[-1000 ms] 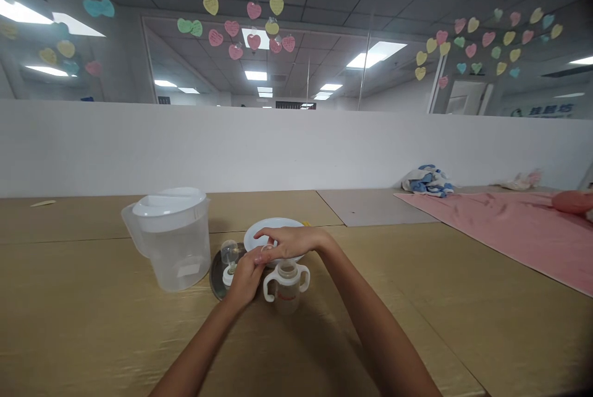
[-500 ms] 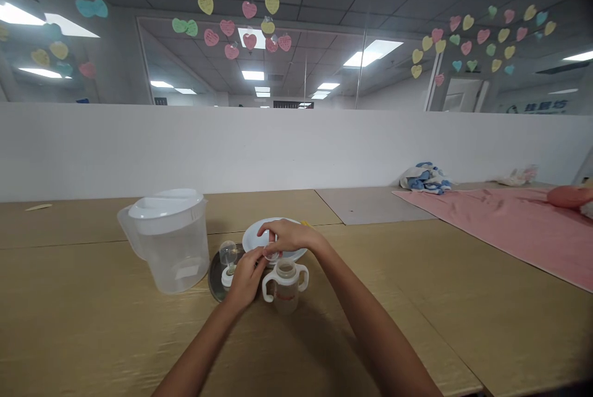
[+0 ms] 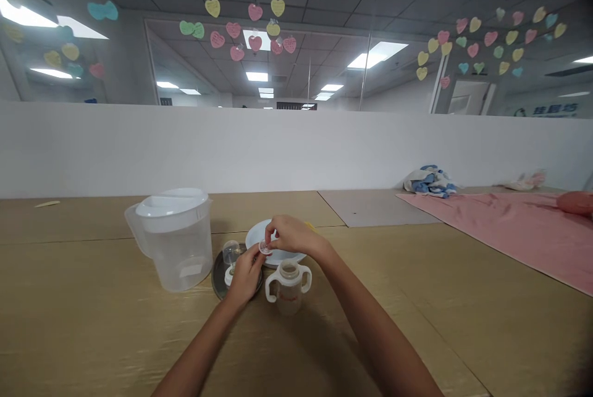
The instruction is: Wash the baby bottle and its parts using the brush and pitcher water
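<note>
Both of my hands meet over the table at a small clear round piece. My left hand pinches it from the left, and my right hand grips it from above with bent fingertips. Just in front of them stands an open baby bottle, upright, with two white handles. To the left, a dark round tray bears a white bottle top with a clear dome cap, partly hidden by my left hand. Behind my hands lies a pale plate, partly covered by my right hand.
A large clear plastic jug with a lid and handle stands on the left. A pink cloth covers the right side of the table, with a blue and white cloth bundle at its far edge. A white partition runs behind.
My right hand's fingers have shifted on the clear round piece, which now shows more between both hands. The whole view has moved slightly; bottle, tray and jug stay put.
</note>
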`<state>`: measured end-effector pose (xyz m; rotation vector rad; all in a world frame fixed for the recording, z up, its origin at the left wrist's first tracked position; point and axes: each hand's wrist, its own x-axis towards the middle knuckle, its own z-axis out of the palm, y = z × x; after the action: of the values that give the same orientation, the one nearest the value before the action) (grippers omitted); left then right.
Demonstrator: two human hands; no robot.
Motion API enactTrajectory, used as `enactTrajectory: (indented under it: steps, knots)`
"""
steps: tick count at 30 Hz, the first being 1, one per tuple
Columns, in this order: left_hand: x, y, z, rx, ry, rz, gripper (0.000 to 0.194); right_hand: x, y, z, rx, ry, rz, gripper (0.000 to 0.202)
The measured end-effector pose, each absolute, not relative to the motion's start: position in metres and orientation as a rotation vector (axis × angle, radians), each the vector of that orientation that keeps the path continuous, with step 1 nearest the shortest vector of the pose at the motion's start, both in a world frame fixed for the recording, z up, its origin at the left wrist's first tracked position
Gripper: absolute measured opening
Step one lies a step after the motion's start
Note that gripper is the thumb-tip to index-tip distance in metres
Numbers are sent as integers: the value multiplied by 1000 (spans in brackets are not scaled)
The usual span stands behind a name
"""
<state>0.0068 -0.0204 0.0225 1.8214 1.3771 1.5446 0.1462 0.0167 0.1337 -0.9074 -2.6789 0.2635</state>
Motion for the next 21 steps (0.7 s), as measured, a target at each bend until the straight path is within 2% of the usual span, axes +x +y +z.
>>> enactTrajectory:
  steps: [8, 15, 21]
  knots:
    - [8, -21, 23, 1822, 1387, 1547, 36, 145, 16, 131, -765, -2661, 288, 3]
    - [9, -18, 15, 1831, 1393, 1547, 37, 142, -1, 145, -594, -2546, 115, 11]
    - [9, -15, 11, 1844, 1368, 1563, 35, 138, -19, 163, -618, -2375, -52, 12]
